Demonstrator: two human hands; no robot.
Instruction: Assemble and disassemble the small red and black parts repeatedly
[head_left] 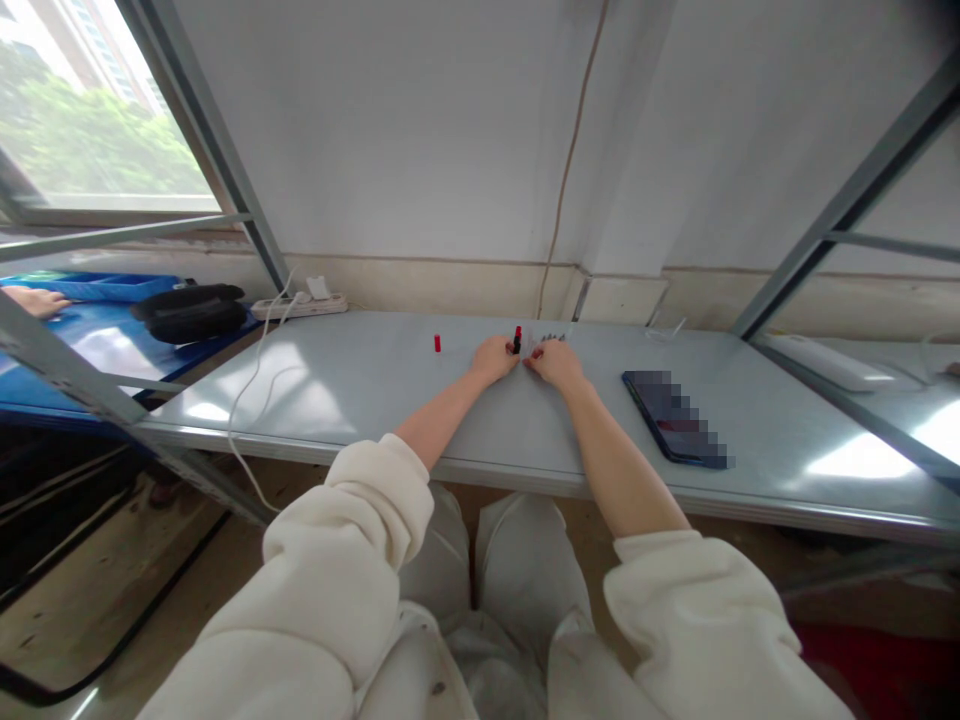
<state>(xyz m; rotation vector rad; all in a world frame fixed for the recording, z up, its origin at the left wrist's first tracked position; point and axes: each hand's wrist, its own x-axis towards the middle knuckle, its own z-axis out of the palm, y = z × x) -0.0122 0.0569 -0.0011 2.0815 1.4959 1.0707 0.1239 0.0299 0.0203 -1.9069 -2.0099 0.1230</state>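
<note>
My left hand (495, 360) rests on the grey table, its fingers closed round a small lipstick-like tube (517, 340), black below and red at the top, which stands upright. To the left of that hand a small red cylinder (437, 343), like a cap, stands on its own. My right hand (556, 364) is just to the right of the tube, thumb and fingers pinched together; what they hold, if anything, is too small to make out. Right behind its knuckles lie several small dark pieces (553, 338), partly hidden by the hand.
A phone (675, 418) lies to the right of my right forearm. A power strip (304, 306) sits at the back left, its white cable (244, 385) hanging over the front edge. Metal posts flank the table. On the left, another person's hand (34, 301) rests near a black pouch (191, 313).
</note>
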